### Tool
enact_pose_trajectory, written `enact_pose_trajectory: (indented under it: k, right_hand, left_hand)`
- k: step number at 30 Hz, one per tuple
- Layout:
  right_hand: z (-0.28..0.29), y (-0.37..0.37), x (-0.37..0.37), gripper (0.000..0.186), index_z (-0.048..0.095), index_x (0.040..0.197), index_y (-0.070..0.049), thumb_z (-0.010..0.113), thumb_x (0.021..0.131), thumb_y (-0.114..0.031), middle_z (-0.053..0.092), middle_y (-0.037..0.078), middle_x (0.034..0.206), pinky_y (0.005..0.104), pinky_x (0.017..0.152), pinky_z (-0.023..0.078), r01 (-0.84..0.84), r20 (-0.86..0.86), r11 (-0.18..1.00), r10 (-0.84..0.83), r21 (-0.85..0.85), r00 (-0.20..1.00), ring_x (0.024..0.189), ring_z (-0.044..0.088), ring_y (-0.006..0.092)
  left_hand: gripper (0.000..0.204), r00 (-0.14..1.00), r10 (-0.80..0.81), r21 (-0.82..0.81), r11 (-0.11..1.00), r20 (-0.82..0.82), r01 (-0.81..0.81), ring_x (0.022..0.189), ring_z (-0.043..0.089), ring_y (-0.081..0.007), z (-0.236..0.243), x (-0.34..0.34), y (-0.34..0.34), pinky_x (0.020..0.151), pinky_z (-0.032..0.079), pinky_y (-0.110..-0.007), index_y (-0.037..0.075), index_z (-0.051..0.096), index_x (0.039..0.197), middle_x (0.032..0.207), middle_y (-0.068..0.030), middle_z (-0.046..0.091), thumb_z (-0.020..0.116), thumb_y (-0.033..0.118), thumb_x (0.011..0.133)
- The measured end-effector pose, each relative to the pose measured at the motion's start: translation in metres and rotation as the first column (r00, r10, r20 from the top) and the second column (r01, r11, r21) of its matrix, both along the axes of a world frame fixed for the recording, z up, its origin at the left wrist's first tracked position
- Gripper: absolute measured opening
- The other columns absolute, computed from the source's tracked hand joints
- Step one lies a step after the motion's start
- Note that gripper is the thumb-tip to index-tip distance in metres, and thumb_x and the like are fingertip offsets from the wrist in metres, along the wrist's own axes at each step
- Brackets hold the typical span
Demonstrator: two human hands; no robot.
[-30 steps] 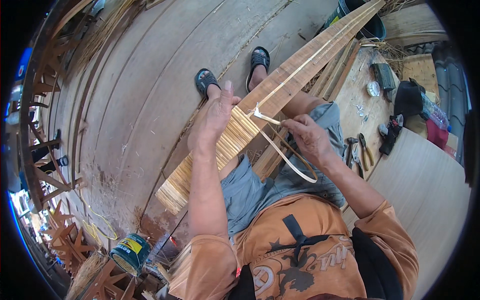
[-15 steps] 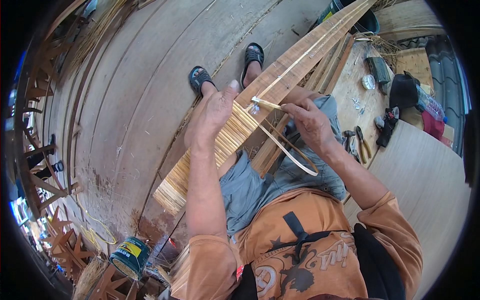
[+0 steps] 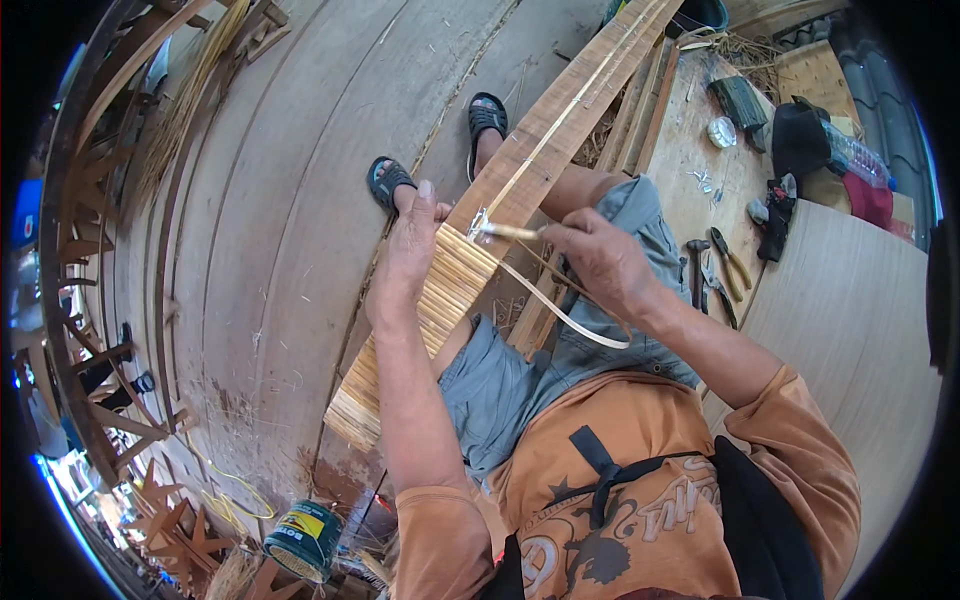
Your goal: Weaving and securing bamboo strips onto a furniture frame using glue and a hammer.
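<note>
A long wooden plank point(image 3: 566, 132) lies slanted across my lap. Its nearer part is covered with a row of yellow cane strips point(image 3: 440, 297). My left hand point(image 3: 405, 250) grips the plank's left edge beside the wrapped part, thumb up, with some fingers hidden. Between the fingertips of my right hand point(image 3: 600, 258) is a short pale stick point(image 3: 514, 232), possibly a brush. Its white-coated tip touches bare wood just past the last strip, where white paste point(image 3: 477, 222) is smeared. From the wrapped edge a loose cane strip point(image 3: 572, 322) curves below my right hand.
On the right, a wooden bench point(image 3: 690, 140) bears pliers point(image 3: 731, 264), a hammer point(image 3: 697, 270), a round white container point(image 3: 721, 132) and a dark block point(image 3: 738, 103). A dark green bucket point(image 3: 303, 540) stands at lower left. Wooden frames point(image 3: 75, 330) line the far left.
The stick's tip has stroked over the wood, and the white smear beside the strips looks wider. The plank and both hands appear lower left in the picture, partly because the view shifted.
</note>
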State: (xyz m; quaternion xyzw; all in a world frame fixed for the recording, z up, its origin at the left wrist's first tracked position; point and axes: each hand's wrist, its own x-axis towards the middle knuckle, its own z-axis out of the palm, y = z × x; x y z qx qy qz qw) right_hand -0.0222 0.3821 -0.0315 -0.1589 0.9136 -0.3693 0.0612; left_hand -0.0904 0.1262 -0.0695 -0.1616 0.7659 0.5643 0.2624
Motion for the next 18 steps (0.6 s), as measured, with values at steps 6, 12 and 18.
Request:
enact_pose_trajectory:
  k: [6, 12, 18]
  right_hand:
    - [0.001, -0.003, 0.002, 0.033, 0.064, 0.117, -0.012, 0.055, 0.087, -0.003, 0.060, 0.012, 0.099, 0.0351, 0.076, 0.053, -0.040, 0.101, 0.997, 0.033, 0.073, 0.994, 0.090, 0.063, 0.0282]
    - [0.003, 0.075, 0.007, 0.027, 0.066, 0.113, -0.010, 0.054, 0.090, -0.001, 0.061, 0.014, 0.095, 0.0376, 0.076, 0.051, 0.243, -0.097, 0.932, -0.278, -0.270, 0.956, 0.087, 0.062, 0.0312]
    - [-0.022, 0.269, -0.028, 0.024, 0.065, 0.116, -0.011, 0.051, 0.096, -0.012, 0.063, 0.018, 0.097, 0.0440, 0.081, 0.049, 0.671, -0.286, 0.574, -0.621, 0.469, 0.730, 0.093, 0.062, 0.0360]
  left_hand:
    - [0.090, 1.000, -0.007, 0.261, 0.965, 0.029, -0.001, 0.083, 0.064, -0.0155, 0.009, 0.000, 0.005, 0.077, 0.052, -0.027, -0.006, 0.061, 0.112, 0.093, -0.0146, 0.068, 0.037, 0.078, 0.090]
    - [0.088, 1.000, 0.022, 0.235, 0.972, 0.019, -0.026, 0.098, 0.063, -0.0199, 0.006, 0.004, 0.004, 0.090, 0.049, -0.034, -0.004, 0.058, 0.120, 0.109, -0.0174, 0.066, 0.032, 0.076, 0.093]
    - [0.090, 0.995, 0.055, 0.163, 0.984, 0.079, -0.067, 0.108, 0.059, -0.0240, 0.012, 0.005, 0.003, 0.096, 0.045, -0.035, -0.011, 0.050, 0.128, 0.119, -0.0213, 0.062, 0.032, 0.071, 0.096]
